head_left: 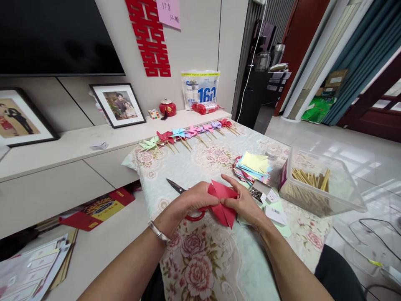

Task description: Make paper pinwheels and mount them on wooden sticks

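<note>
Both my hands meet over a floral tablecloth (200,259) and pinch a folded red paper pinwheel (223,202) at its middle. My left hand (191,202) grips its left side, with a metal watch band on that wrist. My right hand (242,202) holds its right side, index finger stretched over the top. Red-handled scissors (177,187) lie under my left hand, blades pointing far left. A small box of metal pins (257,194) sits just right of my right hand.
A row of finished paper pinwheels (188,134) lies along the table's far edge. A stack of coloured paper squares (253,166) and a clear plastic tub of wooden sticks (313,182) stand at the right. A low cabinet with framed photos (118,104) runs along the left.
</note>
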A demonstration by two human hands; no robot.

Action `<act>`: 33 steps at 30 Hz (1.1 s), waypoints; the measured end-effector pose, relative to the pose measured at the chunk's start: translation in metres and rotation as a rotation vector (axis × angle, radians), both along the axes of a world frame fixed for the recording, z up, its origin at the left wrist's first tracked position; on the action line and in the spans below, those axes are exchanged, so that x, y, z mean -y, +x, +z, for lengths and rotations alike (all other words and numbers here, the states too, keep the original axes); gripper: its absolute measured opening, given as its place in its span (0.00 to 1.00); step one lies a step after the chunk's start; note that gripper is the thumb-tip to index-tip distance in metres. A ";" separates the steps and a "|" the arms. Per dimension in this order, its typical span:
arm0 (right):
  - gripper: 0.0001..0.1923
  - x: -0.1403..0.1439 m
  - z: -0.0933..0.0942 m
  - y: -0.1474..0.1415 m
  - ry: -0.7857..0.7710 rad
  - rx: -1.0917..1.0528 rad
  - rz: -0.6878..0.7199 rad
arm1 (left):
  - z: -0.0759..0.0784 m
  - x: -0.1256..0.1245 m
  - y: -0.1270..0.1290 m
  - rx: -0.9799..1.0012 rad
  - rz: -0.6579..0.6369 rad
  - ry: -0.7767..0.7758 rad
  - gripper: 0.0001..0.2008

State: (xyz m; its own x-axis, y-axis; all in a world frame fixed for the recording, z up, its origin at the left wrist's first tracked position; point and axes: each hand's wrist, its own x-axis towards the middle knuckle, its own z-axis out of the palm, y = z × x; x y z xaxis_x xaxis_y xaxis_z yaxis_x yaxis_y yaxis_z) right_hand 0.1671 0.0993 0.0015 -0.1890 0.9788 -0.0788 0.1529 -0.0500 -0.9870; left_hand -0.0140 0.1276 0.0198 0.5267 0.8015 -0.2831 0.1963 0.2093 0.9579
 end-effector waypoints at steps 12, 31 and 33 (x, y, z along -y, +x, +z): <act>0.41 -0.004 -0.005 0.001 -0.038 -0.252 -0.238 | -0.002 0.024 -0.007 0.418 0.313 -0.188 0.15; 0.42 -0.005 -0.009 -0.005 -0.080 -0.387 -0.276 | -0.024 0.040 0.034 0.545 0.512 -0.185 0.14; 0.42 -0.004 -0.009 -0.005 -0.090 -0.390 -0.272 | -0.024 0.040 0.033 0.552 0.527 -0.188 0.13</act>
